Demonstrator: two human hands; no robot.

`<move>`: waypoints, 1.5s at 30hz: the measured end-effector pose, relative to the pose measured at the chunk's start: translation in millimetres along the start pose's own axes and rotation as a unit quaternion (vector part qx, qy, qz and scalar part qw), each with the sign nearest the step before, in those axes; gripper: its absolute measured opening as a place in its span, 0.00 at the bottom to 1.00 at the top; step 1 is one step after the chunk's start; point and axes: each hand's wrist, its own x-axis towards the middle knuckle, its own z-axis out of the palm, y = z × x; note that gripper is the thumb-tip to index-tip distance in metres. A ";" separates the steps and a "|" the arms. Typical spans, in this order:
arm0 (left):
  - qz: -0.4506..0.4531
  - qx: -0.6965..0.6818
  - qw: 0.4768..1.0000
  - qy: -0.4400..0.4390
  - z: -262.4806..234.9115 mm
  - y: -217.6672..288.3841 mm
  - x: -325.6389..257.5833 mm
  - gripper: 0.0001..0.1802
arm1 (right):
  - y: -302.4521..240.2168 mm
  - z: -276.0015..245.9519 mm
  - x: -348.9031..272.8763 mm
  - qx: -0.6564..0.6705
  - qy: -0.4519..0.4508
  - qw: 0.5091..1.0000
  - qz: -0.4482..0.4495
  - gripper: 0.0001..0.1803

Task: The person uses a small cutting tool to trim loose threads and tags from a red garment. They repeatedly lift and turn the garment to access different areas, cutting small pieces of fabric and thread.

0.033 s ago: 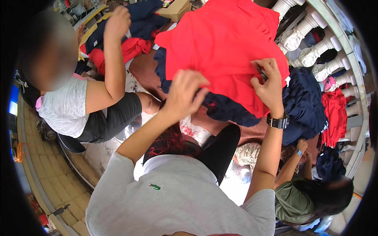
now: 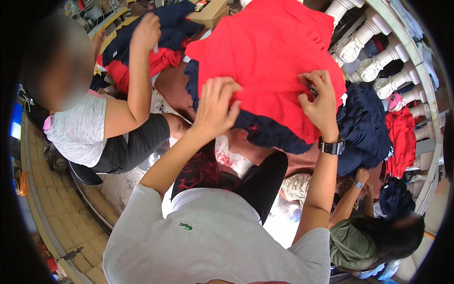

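I hold a large red garment (image 2: 269, 52) spread out in front of me. My left hand (image 2: 215, 106) grips its lower left edge. My right hand (image 2: 319, 99), with a black watch on the wrist, pinches its lower right part, and a small dark object shows between the fingers. A dark navy garment (image 2: 269, 130) hangs under the red one. My grey-shirted chest fills the bottom of the view.
A person in a light shirt and black shorts sits at left, one hand (image 2: 144, 31) raised over navy and red clothes. Another person in a green top (image 2: 352, 241) crouches at lower right. White balusters (image 2: 373, 66) and piled navy clothes (image 2: 364, 128) are at right.
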 end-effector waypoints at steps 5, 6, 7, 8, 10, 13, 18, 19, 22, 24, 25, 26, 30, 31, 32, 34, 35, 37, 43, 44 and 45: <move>-0.024 -0.037 0.999 -0.018 -12.3 -38.3 -2.0 0.11 | -3.7 -7.7 1.9 -0.108 0.040 0.993 0.032 0.18; -0.019 -0.052 0.998 -0.001 -17.0 -42.1 0.2 0.10 | -4.1 -12.0 0.3 -0.120 0.055 0.991 0.018 0.17; -0.014 -0.066 0.998 0.015 -23.2 -45.1 4.1 0.09 | 3.0 -17.0 -0.5 -0.115 0.053 0.992 0.012 0.16; -0.009 -0.082 0.996 0.029 -31.4 -47.7 7.5 0.09 | 14.0 -22.6 -3.4 -0.110 0.049 0.993 0.009 0.16; -0.073 -0.140 0.987 -0.001 -57.7 -50.0 -0.2 0.08 | 9.0 -31.9 -4.0 -0.039 0.056 0.998 0.013 0.15; -0.160 -0.208 0.962 0.073 -72.8 -46.5 7.0 0.09 | -31.4 -57.7 14.7 0.003 0.095 0.995 -0.010 0.18; -0.162 -0.103 0.981 0.006 -48.1 -103.5 27.5 0.05 | 6.4 -10.1 83.9 -0.084 0.081 0.990 -0.075 0.15; -0.190 -0.070 0.978 -0.048 -45.1 -108.3 28.3 0.06 | 19.3 6.1 91.5 -0.096 0.065 0.992 -0.053 0.13; -0.135 0.094 0.986 0.029 -51.9 -73.1 30.7 0.11 | -6.8 19.5 98.6 -0.091 0.111 0.988 -0.050 0.10; -0.103 0.128 0.982 0.089 -56.9 -46.3 46.3 0.12 | -43.8 18.9 94.4 -0.013 0.079 0.997 -0.014 0.12; -0.076 0.071 0.992 0.067 -49.4 -46.9 51.8 0.13 | -52.0 26.0 95.8 0.018 0.005 1.000 -0.012 0.12; -0.050 0.014 0.998 0.042 -42.5 -49.5 58.5 0.13 | -59.7 32.7 94.9 0.053 -0.069 0.996 -0.007 0.12; -0.025 -0.012 0.996 -0.088 -8.4 -77.9 63.7 0.10 | -49.4 75.0 92.8 0.099 -0.200 0.975 0.016 0.15; -0.027 0.003 0.995 -0.097 -6.9 -79.3 61.6 0.09 | -43.5 79.5 88.4 0.084 -0.195 0.977 0.013 0.16; -0.028 0.016 0.994 -0.105 -9.4 -75.5 63.1 0.08 | -39.7 81.2 83.4 0.067 -0.189 0.980 0.011 0.17; -0.053 -0.008 0.993 -0.109 -8.6 -76.3 65.5 0.06 | -33.4 80.8 79.2 0.062 -0.185 0.981 0.008 0.23; -0.079 -0.045 0.990 -0.105 -7.7 -78.8 64.1 0.06 | -37.7 79.0 78.5 0.079 -0.190 0.979 0.015 0.23; -0.128 -0.130 0.978 -0.100 -8.0 -83.7 62.4 0.06 | -49.0 73.6 79.6 0.113 -0.199 0.973 0.028 0.22; -0.089 -0.109 0.988 -0.070 -3.2 -81.8 58.2 0.05 | -40.0 82.1 76.6 0.153 -0.196 0.968 -0.027 0.16; -0.062 -0.081 0.993 -0.066 -0.2 -81.7 56.5 0.05 | -40.6 82.3 76.5 0.155 -0.200 0.967 -0.018 0.16; -0.035 -0.053 0.996 -0.062 1.2 -81.6 55.3 0.04 | -41.3 82.3 76.5 0.156 -0.205 0.966 -0.010 0.15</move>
